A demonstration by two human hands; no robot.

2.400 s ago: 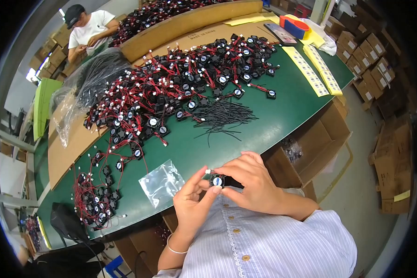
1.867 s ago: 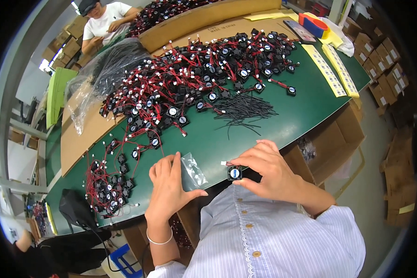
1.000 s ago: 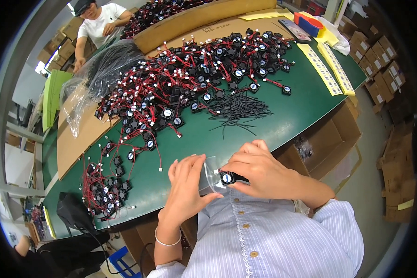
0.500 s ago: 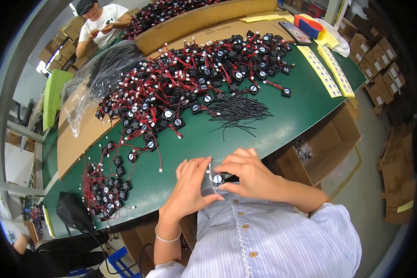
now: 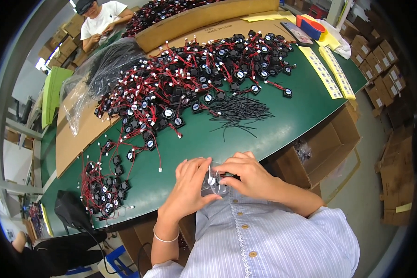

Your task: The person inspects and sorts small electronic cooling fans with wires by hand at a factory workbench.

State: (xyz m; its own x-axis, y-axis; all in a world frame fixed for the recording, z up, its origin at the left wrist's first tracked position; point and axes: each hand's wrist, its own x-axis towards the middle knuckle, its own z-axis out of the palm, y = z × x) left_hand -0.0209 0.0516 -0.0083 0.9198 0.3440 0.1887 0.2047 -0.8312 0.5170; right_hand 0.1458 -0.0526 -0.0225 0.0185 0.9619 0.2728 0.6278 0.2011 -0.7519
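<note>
Fans (image 5: 105,190) with red leads tangle on the green bench (image 5: 282,125) at nine o'clock from the hands; a larger fan heap (image 5: 185,81) fills twelve. The left hand's (image 5: 183,187) grip holds the left edge of a clear bag (image 5: 221,190). A white-centred small fan (image 5: 211,180) sits inside, partly hidden by fingers. Black strands (image 5: 241,110) lie at one o'clock. The right hand's (image 5: 248,173) grip pinches the bag's right side; whether also the fan, I cannot tell. An open carton (image 5: 329,148) sits beyond, between two and three o'clock.
</note>
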